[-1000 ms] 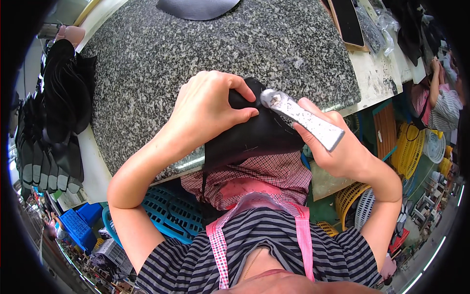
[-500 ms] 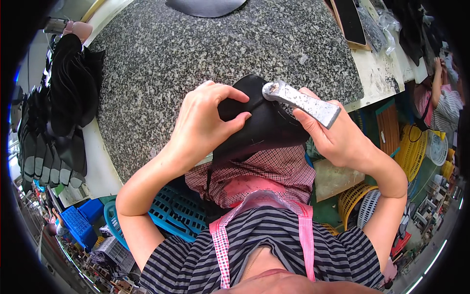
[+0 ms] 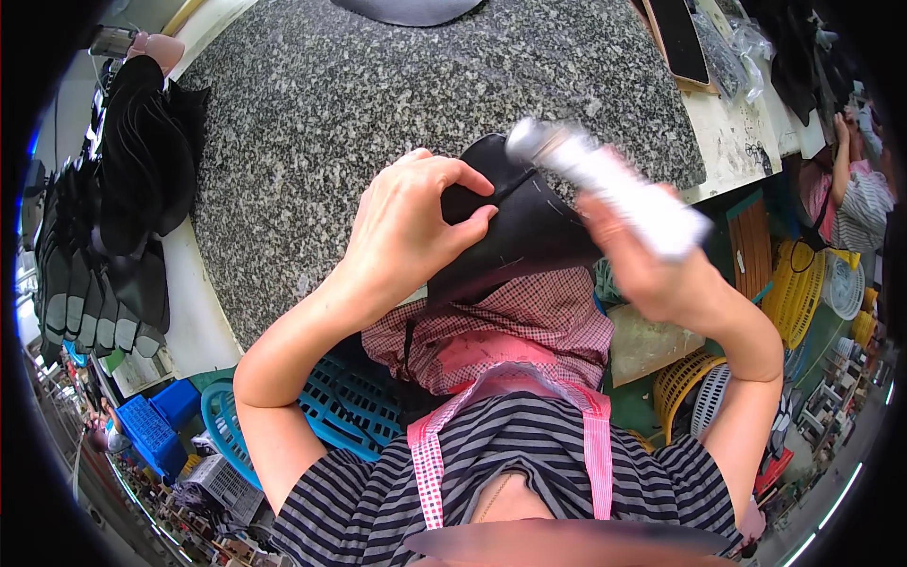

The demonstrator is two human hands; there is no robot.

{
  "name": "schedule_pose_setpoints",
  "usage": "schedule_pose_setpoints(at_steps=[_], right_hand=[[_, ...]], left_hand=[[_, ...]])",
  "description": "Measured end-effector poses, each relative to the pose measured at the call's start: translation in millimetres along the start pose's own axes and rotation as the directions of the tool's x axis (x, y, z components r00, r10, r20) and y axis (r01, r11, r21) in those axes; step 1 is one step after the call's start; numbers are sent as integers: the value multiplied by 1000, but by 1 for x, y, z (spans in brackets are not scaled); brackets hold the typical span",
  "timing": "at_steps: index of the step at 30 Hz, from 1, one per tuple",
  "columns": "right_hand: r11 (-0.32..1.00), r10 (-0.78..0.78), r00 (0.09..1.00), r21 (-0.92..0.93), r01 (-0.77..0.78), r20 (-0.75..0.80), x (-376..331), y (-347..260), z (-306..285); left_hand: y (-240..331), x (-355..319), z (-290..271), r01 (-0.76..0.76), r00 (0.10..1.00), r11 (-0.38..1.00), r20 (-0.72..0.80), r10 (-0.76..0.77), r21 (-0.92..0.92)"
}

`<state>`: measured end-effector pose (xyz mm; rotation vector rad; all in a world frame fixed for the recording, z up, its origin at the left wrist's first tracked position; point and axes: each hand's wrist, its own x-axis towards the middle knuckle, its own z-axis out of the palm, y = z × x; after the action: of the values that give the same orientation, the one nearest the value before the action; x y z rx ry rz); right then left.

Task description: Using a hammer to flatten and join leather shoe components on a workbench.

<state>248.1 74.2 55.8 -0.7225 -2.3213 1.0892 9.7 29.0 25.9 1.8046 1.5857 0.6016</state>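
My left hand (image 3: 416, 222) grips a black leather piece (image 3: 518, 227) at the near edge of a speckled granite slab (image 3: 378, 104), thumb and fingers pinching its upper left part. My right hand (image 3: 652, 269) holds a silvery white handled tool (image 3: 605, 184) just right of the piece. The tool is blurred by motion, its head near the top right edge of the black piece. The lower part of the piece hangs over a red checked cloth (image 3: 529, 326) on my lap.
Rows of black cut pieces with grey tips (image 3: 104, 246) lie along the left edge. Another black piece (image 3: 406, 9) sits at the slab's far side. A dark tray (image 3: 685, 42) lies on the right bench. Blue (image 3: 331, 406) and yellow baskets (image 3: 803, 283) stand below. Another person (image 3: 850, 189) works at the right.
My right hand has lifted the tool slightly and it is now swinging, blurred. My left hand has shifted its pinch on the black piece, which has tilted up.
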Motion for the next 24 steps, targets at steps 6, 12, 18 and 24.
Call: schedule_pose_setpoints(at_steps=[6,12,18,24], right_hand=[[995,99,993,31,-97,-63,6,-8,1],[958,287,937,-77,-277,201,-3,0,18],[986,166,986,-34,-165,21,8,-6,5],[972,232,953,-88,-218,197,0,-4,19]], left_hand=[[-4,-1,2,-72,997,995,-8,73,71],[-6,-12,-4,-83,992,993,-88,91,87],[-8,-20,-1,-84,991,996,-106,85,15],[-9,-20,-1,-69,995,997,-67,72,36]])
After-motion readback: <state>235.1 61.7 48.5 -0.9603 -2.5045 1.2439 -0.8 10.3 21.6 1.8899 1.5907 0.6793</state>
